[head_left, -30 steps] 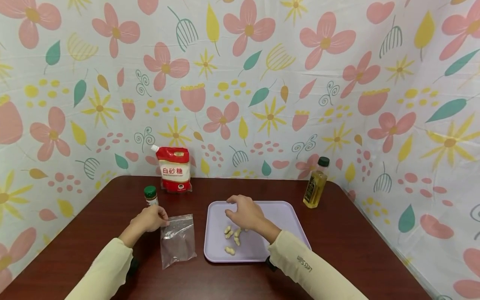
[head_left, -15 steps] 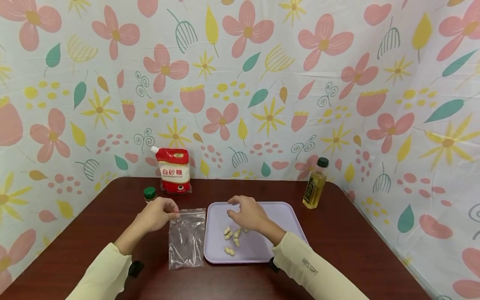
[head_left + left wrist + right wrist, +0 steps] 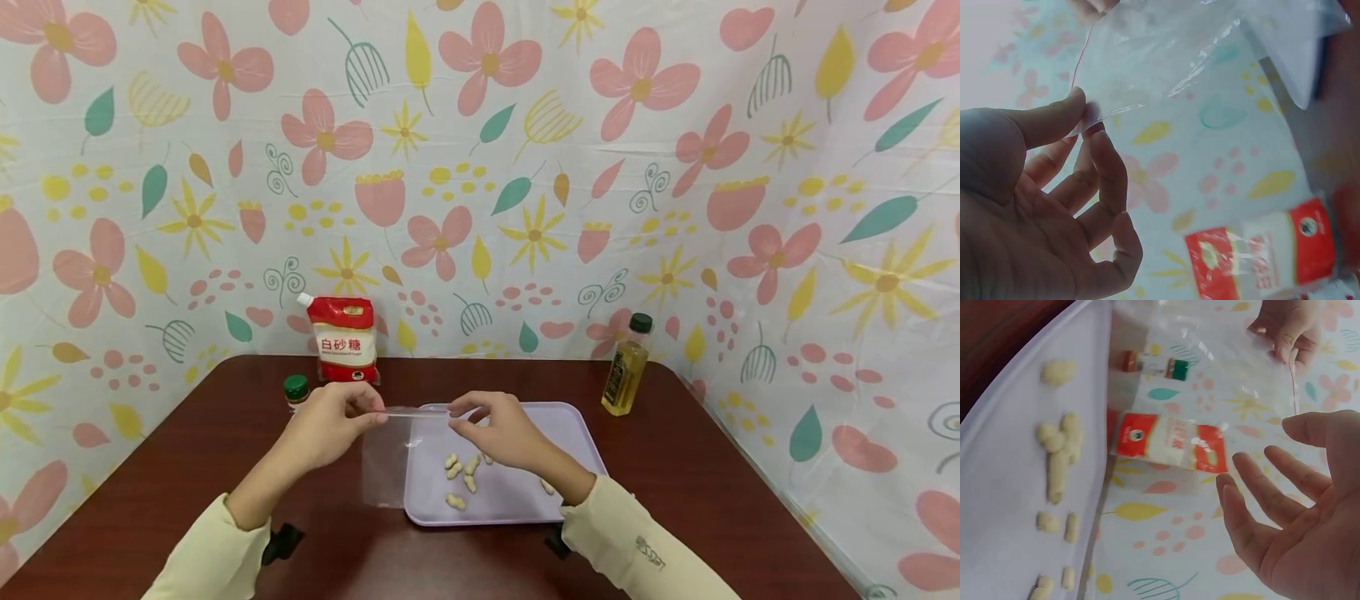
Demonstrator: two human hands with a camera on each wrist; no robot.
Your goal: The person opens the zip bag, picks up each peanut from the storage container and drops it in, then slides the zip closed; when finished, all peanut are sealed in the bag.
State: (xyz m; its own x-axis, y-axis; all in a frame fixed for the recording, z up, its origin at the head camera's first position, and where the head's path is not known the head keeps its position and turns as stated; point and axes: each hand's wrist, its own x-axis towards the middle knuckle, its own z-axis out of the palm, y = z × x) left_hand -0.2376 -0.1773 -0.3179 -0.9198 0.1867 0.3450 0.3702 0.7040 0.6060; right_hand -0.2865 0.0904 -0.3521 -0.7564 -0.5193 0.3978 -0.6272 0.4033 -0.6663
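My left hand point(image 3: 326, 429) pinches one top corner of a clear zip-lock bag point(image 3: 386, 471) between thumb and fingertips. The bag point(image 3: 1147, 56) hangs flat, partly overlapping the left side of a pale purple tray point(image 3: 558, 421) in the head view. At the bag's other top corner is my right hand point(image 3: 502, 429). Seen from the right wrist, that hand point(image 3: 1297, 512) has its fingers spread, with the thumb tip right at the bag's red-lined top edge. Several unshelled peanuts point(image 3: 455, 502) lie on the tray, some partly hidden by the right forearm.
Behind the left hand stands a small green-capped bottle point(image 3: 296, 387), mostly hidden. A red and white sugar pouch point(image 3: 345, 342) is at the back left of the dark brown table point(image 3: 480, 567). An oil bottle point(image 3: 626, 375) stands back right, before a flowered curtain point(image 3: 480, 167).
The left hand has carried the bag to the right and up, so its top edge now spans to the right hand's fingertips. The right hand has barely moved.
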